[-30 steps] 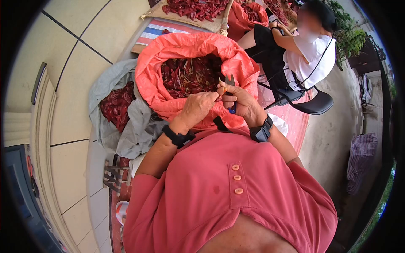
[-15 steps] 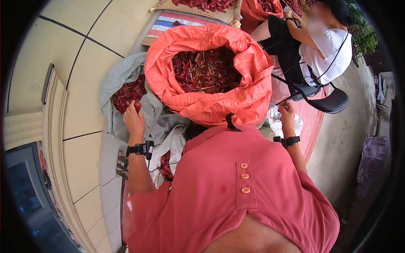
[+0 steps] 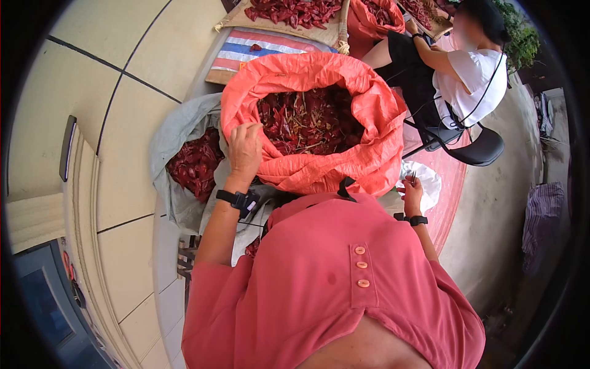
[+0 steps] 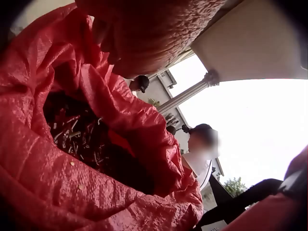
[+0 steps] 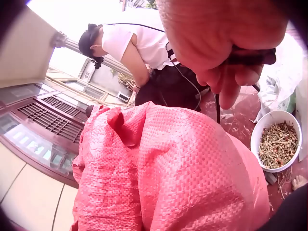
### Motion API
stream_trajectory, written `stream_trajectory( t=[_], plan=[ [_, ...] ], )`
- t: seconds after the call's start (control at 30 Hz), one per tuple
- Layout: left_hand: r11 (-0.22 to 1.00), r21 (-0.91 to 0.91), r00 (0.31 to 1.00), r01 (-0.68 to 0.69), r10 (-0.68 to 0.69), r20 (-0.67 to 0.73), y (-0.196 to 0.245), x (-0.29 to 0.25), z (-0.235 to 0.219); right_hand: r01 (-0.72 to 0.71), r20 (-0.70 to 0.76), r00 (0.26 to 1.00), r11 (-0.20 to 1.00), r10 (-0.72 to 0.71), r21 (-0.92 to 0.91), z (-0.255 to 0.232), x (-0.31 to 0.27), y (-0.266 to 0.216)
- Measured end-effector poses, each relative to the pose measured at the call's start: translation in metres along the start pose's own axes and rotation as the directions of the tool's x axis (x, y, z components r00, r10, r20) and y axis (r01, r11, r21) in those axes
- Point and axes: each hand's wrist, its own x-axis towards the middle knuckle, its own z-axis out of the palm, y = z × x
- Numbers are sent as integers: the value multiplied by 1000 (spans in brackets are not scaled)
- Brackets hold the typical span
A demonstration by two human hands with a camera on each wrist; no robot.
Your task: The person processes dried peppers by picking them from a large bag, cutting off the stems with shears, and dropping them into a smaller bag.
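Observation:
In the head view my left hand (image 3: 246, 150) is at the left rim of a large red woven sack (image 3: 319, 169), which holds dried red chilies (image 3: 307, 120) and bits of stem. Its fingers point toward the sack's mouth; I cannot tell whether they hold anything. The left wrist view has this hand (image 4: 154, 29) blurred above the sack. Low on the right, my right hand (image 3: 413, 195) grips small scissors (image 3: 413, 178), blades up. Their dark handle (image 5: 250, 57) shows against the palm in the right wrist view.
A grey sack of red chilies (image 3: 195, 165) stands left of the red one. Beside my right hand are a white plastic bag (image 3: 430, 183) and a white bucket (image 5: 255, 137) of cut stems. A person in white (image 3: 470, 80) sits on a black chair (image 3: 476, 150) at the upper right.
The hands were together over the red sack, then parted. My left hand went to the grey sack's chilies, then up and right to the red rim. My right hand moved right with the scissors.

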Motion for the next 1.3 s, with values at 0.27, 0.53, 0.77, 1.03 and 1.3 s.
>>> stream_trajectory(
  t=[0.27,0.53,0.77,1.03,1.3],
  plan=[
    [956,-251,895,151,-24,446,6,61,143,97,9,995,995,-98,35,15,-52,-24],
    [837,-533,973,126,-1,229,16,53,137,167,-71,984,984,-163,55,4,-94,-36],
    [764,-639,996,89,-50,78,37,44,55,347,89,933,938,-348,23,43,-91,-131],
    [317,-916,969,245,-43,244,77,40,-27,211,526,782,936,-334,280,147,-98,-238],
    [-193,-889,905,414,-11,424,88,23,-25,132,753,609,967,-251,216,150,-99,-237]
  ],
)
